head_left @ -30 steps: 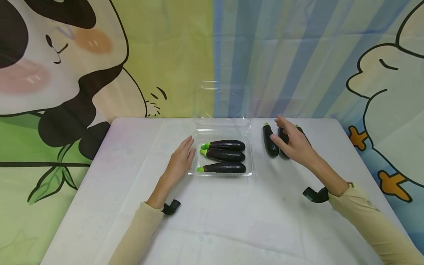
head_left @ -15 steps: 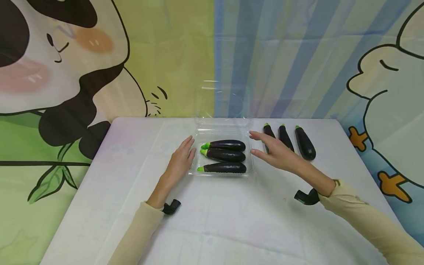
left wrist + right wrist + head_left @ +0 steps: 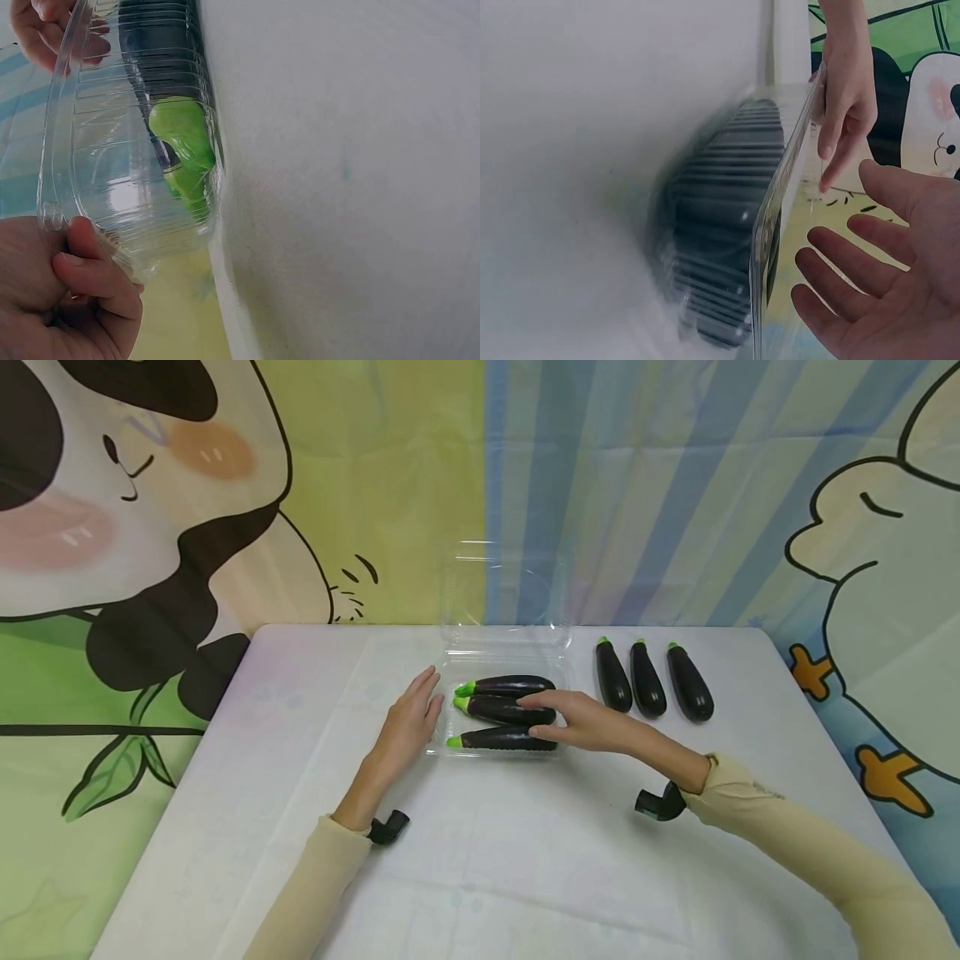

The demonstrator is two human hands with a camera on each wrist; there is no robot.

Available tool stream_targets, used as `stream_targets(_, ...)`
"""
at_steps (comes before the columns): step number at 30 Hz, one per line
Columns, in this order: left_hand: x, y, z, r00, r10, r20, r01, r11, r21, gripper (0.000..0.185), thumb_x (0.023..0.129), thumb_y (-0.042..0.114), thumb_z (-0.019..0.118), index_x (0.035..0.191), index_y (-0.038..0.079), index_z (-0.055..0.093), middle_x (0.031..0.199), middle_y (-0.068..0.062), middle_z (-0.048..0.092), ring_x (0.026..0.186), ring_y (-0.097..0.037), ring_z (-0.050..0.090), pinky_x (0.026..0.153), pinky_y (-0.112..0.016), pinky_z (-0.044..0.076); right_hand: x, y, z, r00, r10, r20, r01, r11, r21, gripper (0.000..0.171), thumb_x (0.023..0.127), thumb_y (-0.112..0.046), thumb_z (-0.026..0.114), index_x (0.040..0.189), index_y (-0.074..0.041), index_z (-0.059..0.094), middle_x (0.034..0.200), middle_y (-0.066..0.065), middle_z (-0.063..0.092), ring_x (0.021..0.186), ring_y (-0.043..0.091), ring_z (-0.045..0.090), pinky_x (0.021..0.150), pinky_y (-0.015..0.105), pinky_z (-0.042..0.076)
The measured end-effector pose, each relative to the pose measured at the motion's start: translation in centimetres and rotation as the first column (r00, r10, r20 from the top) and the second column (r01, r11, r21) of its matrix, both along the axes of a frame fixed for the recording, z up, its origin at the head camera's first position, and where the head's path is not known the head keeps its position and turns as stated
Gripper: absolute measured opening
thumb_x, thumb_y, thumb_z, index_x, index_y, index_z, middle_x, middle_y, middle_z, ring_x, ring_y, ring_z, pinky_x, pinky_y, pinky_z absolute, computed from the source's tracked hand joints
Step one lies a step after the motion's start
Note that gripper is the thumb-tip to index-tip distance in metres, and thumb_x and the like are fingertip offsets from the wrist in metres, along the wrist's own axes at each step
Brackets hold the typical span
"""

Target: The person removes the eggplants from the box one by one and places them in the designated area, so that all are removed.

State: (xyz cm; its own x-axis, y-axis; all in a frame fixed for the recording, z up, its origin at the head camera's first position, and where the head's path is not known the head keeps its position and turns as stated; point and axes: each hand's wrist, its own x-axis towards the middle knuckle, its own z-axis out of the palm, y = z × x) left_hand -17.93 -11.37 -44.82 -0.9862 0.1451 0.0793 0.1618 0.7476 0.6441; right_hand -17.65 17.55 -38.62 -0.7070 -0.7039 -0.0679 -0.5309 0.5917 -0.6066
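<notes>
While bracing the clear tray (image 3: 567, 697) mid-frame, left hand (image 3: 408, 724) lying relaxed against its edge, right hand (image 3: 577, 722) hovering unclenched over the boxed eggplants (image 3: 504, 711).

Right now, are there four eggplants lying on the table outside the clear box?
No, only three eggplants lie on the table, to the right of the clear box.

white table (image 3: 525, 860) | clear tray (image 3: 447, 752) | three loose eggplants (image 3: 648, 681) at right
</notes>
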Motion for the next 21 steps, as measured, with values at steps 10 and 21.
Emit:
stream_targets(10,-0.1,0.0,0.0,1.000,0.000,-0.007,0.000,1.000,-0.015,0.049,0.102,0.019,0.049,0.147,0.004,0.039,0.159,-0.007,0.032,0.144,-0.028,0.036,0.116,-0.046,0.036,-1.2,-1.7,-1.6,0.994,0.108,0.007,-0.108,0.993,-0.050,0.043,0.097,-0.018,0.060,0.135,0.000,0.053,0.136,0.015,0.058,0.126,0.030,0.056,0.102,0.045,0.050)
stream_targets(21,-0.2,0.0,-0.1,1.000,-0.005,-0.028,0.005,1.000,-0.030,0.047,0.103,0.020,0.048,0.146,0.003,0.041,0.157,-0.008,0.034,0.142,-0.029,0.038,0.116,-0.046,0.036,-1.9,-2.8,-2.4,0.992,0.123,0.037,-0.121,0.991,-0.053,0.042,0.095,-0.020,0.062,0.134,-0.005,0.056,0.136,0.011,0.059,0.129,0.027,0.054,0.105,0.044,0.047)
